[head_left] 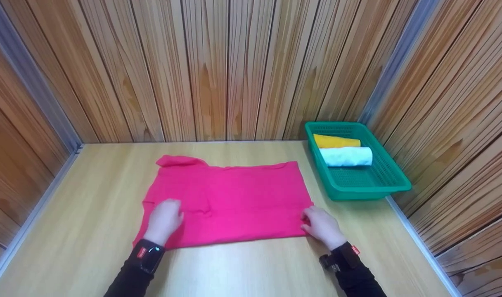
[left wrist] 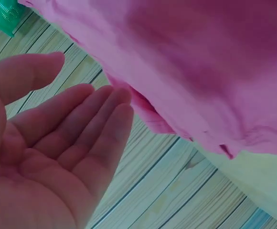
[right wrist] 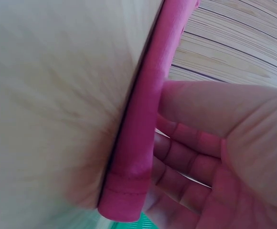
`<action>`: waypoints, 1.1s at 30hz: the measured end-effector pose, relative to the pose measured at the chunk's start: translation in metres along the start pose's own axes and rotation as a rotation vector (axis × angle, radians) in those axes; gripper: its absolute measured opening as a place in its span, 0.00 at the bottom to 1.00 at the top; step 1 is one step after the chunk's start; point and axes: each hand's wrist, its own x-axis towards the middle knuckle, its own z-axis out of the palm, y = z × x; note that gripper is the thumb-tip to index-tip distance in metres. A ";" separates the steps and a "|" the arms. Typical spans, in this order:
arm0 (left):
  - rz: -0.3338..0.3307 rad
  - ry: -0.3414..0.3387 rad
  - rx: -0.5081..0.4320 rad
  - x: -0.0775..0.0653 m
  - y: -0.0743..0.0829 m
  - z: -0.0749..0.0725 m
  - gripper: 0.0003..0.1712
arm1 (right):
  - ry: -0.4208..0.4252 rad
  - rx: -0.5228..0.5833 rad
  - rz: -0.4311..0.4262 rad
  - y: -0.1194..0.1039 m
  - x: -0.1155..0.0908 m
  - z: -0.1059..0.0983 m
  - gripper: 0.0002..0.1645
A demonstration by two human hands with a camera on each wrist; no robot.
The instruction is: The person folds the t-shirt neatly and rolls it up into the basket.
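Note:
A bright pink folded garment [head_left: 251,198], which looks like a shirt, lies spread across the table with its left part uneven and creased. Over its lower left part is my left hand [head_left: 164,218]; the left wrist view shows its palm [left wrist: 57,162] with fingers loosely extended and nothing held. My right hand [head_left: 323,225] is at the lower right corner of the garment, touching the edge with thumb and fingers apart. In the right wrist view the thumb [right wrist: 196,102] meets the pink folded edge [right wrist: 138,143], and the fingertips are partly hidden behind the cloth.
At the right back stands a green plastic basket [head_left: 372,189] holding a yellow folded cloth [head_left: 335,141] and a rolled white cloth [head_left: 346,156]. Wood-panelled walls [head_left: 209,70] enclose the pale wooden table [head_left: 218,272] at the back and both sides.

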 end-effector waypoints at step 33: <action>0.038 0.018 0.056 -0.035 -0.018 0.003 0.11 | 0.017 -0.041 -0.033 0.000 -0.014 -0.001 0.15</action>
